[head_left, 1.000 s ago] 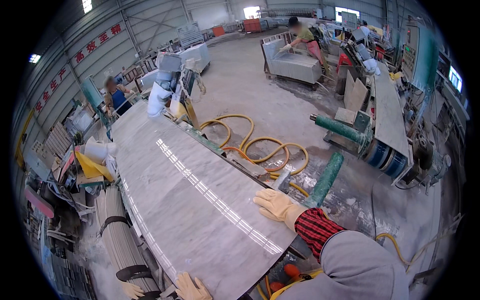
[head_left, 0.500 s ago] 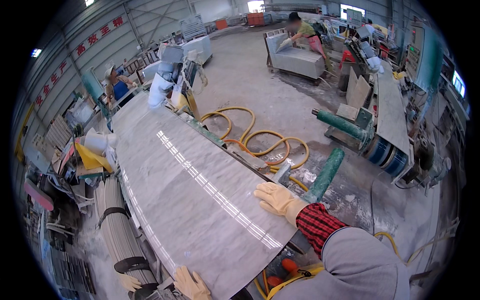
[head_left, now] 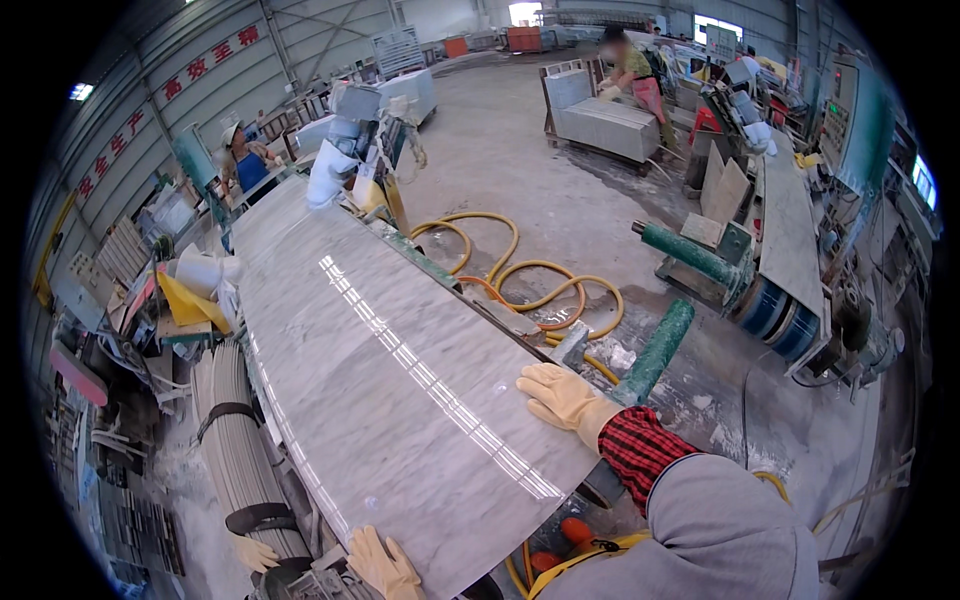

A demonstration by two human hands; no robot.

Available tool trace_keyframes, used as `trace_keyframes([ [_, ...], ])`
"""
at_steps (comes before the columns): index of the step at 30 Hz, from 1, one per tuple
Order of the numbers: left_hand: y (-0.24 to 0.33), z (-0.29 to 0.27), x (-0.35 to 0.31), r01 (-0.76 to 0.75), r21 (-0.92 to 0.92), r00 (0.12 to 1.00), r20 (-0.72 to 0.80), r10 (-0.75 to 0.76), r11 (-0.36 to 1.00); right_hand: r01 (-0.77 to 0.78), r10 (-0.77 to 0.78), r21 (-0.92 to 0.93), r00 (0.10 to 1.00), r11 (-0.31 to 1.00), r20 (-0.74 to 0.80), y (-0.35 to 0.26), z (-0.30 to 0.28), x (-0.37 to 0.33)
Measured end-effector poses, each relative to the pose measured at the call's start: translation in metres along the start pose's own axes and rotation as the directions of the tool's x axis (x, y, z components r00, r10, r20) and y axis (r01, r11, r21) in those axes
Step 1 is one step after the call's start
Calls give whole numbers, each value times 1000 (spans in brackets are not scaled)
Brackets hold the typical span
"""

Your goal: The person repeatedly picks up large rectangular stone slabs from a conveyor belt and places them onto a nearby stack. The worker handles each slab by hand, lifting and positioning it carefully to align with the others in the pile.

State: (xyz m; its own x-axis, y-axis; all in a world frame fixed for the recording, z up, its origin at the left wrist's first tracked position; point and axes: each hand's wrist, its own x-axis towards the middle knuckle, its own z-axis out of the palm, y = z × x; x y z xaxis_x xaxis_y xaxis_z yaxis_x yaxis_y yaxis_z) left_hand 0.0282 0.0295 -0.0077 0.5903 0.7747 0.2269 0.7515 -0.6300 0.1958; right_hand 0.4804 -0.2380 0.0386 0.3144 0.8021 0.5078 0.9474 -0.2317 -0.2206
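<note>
Likely heavy, stiff, slick, brittle: hold slab (head_left: pixel 350 395) by edges. Touched by spread, unclamped right hand (head_left: pixel 565 396) and left hand (head_left: pixel 382 566).

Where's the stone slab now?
In the head view, the polished stone slab runs from lower centre to upper left, under the right hand, left of the yellow hose.

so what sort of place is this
Probably a stone workshop: the gloved right hand rests on a long, glossy grey slab, more slabs stand stacked across the floor, and a green control cabinet rises at the right.
</note>
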Motion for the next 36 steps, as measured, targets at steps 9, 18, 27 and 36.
trace_keyframes([
  [9, 1, 1, -4, 35, 8, 999, 22, -35, 999, 5, -5, -23, 1000, 1000, -3, -4, -6, 0],
  [18, -5, 2, -11, -12, 30, 999, -52, 14, 999, 1, -2, 32, 999, 999, 48, -6, -6, 0],
  [27, 17, -19, -8, -51, 16, 998, -39, 51, 999, -6, 5, 23, 1000, 1000, 27, -4, -8, -8],
  [36, 0, -2, -17, -12, 35, 1000, -14, 13, 999, -8, 7, 32, 999, 999, 31, -7, -12, -8],
])
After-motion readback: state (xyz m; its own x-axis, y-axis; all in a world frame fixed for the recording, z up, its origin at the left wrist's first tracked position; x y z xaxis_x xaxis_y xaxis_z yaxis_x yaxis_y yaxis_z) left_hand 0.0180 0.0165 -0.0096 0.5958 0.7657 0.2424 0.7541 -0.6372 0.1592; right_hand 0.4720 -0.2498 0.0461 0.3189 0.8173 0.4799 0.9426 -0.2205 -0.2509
